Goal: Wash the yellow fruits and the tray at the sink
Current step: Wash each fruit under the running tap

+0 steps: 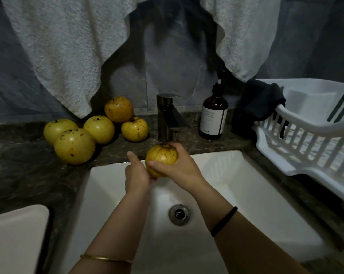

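Yellow fruit (161, 158): right grip (177, 167) curled round it, left grip (136, 175) cupping beneath; once wet, it may slip into sink (236, 175).

One yellow fruit (161, 160), round with brown speckles, sits stem end up over the back edge of the white sink (246, 175), gripped by the right hand (175, 167) and cupped from below by the left hand (136, 173). Five more fruits (74, 146), some touching, cluster on the dark counter (28, 175) behind the sink's left corner. The white tray (15, 234) lies on the counter left of the sink, partly out of view
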A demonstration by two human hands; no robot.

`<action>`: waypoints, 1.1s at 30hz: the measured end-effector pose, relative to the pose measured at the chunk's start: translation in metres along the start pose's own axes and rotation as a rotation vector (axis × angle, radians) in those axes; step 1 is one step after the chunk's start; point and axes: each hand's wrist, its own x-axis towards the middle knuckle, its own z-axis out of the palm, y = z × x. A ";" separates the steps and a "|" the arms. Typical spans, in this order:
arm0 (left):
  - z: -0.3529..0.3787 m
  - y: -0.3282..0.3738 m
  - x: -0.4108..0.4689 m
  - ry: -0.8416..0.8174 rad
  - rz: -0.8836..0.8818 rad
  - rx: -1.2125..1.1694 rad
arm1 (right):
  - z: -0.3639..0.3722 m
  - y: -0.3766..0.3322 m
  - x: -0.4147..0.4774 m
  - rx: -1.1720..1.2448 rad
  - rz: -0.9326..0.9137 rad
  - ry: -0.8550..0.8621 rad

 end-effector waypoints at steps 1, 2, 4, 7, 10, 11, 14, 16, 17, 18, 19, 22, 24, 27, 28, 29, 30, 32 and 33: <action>0.001 0.000 0.001 -0.008 -0.017 -0.015 | 0.000 0.000 -0.001 -0.004 -0.009 -0.004; 0.001 -0.001 0.000 -0.014 -0.034 -0.024 | 0.000 0.000 -0.001 -0.009 -0.014 -0.008; 0.002 0.000 -0.001 -0.028 -0.065 -0.036 | 0.002 0.001 -0.001 -0.023 -0.022 -0.011; 0.003 -0.001 0.000 -0.044 -0.083 -0.054 | 0.004 0.002 -0.001 -0.043 -0.023 -0.022; 0.003 -0.002 0.003 -0.057 -0.092 -0.066 | 0.005 0.002 -0.001 -0.063 -0.016 -0.016; 0.004 -0.003 0.003 -0.064 -0.096 -0.071 | 0.004 0.001 -0.002 -0.068 -0.007 -0.011; 0.005 -0.003 0.002 -0.084 -0.090 -0.074 | 0.002 0.000 -0.002 -0.060 0.034 0.018; 0.005 -0.002 0.002 -0.083 -0.071 -0.057 | 0.000 -0.001 -0.002 -0.042 0.073 0.036; 0.005 -0.002 0.002 -0.076 -0.063 -0.048 | -0.001 -0.002 -0.002 -0.033 0.092 0.045; 0.005 -0.002 0.001 -0.073 -0.060 -0.045 | -0.001 -0.002 -0.002 -0.025 0.103 0.052; 0.005 -0.002 0.001 -0.072 -0.060 -0.047 | -0.002 -0.002 -0.001 -0.020 0.114 0.056; 0.006 -0.002 0.001 -0.058 -0.078 -0.067 | -0.001 -0.002 0.001 0.014 0.125 0.050; 0.006 -0.002 0.002 -0.044 -0.088 -0.081 | -0.001 -0.001 0.004 0.068 0.138 0.053; 0.004 -0.001 0.000 -0.016 -0.092 -0.128 | 0.000 0.001 0.009 0.260 0.231 0.073; 0.003 0.000 -0.002 -0.014 -0.092 -0.140 | 0.000 0.002 0.010 0.354 0.291 0.069; 0.004 0.001 -0.004 -0.017 -0.093 -0.147 | -0.001 0.002 0.011 0.456 0.366 0.046; 0.004 0.002 -0.007 -0.015 -0.096 -0.153 | -0.002 0.002 0.010 0.551 0.439 0.005; 0.004 0.002 -0.007 0.005 -0.103 -0.155 | -0.006 0.000 0.007 0.692 0.547 -0.115; 0.003 0.003 -0.007 0.027 -0.100 -0.150 | -0.006 0.001 0.005 0.725 0.587 -0.179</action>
